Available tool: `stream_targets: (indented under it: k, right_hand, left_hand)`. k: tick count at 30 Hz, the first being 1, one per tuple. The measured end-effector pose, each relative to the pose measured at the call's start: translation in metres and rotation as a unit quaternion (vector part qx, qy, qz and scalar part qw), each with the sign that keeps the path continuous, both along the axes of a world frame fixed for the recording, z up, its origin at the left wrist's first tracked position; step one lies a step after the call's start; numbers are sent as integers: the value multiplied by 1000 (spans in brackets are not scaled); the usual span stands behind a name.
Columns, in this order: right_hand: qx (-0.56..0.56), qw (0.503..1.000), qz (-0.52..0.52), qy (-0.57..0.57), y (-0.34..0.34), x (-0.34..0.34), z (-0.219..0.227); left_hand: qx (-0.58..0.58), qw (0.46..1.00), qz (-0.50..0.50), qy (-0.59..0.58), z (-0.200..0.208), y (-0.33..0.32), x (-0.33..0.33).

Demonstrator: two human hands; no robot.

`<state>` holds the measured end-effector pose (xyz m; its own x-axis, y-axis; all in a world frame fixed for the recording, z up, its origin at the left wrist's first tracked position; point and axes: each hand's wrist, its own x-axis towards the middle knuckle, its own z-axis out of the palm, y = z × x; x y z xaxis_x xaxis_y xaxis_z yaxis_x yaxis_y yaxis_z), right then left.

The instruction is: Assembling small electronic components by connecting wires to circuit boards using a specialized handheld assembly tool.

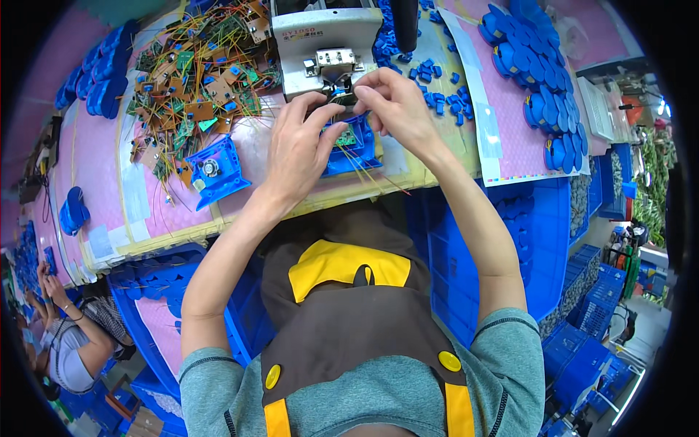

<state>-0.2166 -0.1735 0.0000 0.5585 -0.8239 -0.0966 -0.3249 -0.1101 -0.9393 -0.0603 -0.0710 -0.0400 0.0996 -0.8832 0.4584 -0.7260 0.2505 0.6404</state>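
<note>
My left hand (297,142) and my right hand (400,109) meet in front of a grey bench machine (302,47). The right fingertips are drawn together just below the machine's metal head (336,60); whatever is between them is too small to make out. On the left, thumb and forefinger curl toward each other beside the same spot, their grip partly hidden. Directly under both hands lies a blue plastic housing (335,166) with a green circuit board (345,138) in it. Thin yellow and red wires (370,169) trail from it over the table edge.
Left of the machine is a tangled heap of wired circuit boards (200,95). Another blue housing with a round speaker (211,167) lies nearer me. Small blue parts (437,102) scatter rightward, beside rows of blue shells (542,95). Blue crates (473,255) stand below; a co-worker (76,339) sits left.
</note>
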Motion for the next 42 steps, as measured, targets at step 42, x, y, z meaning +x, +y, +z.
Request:
stream_targets:
  k: [42]
  right_hand:
    - [-157, 929, 240, 232, 26, 36, 12]
  left_hand:
    - [97, 992, -78, 29, -15, 19, 20]
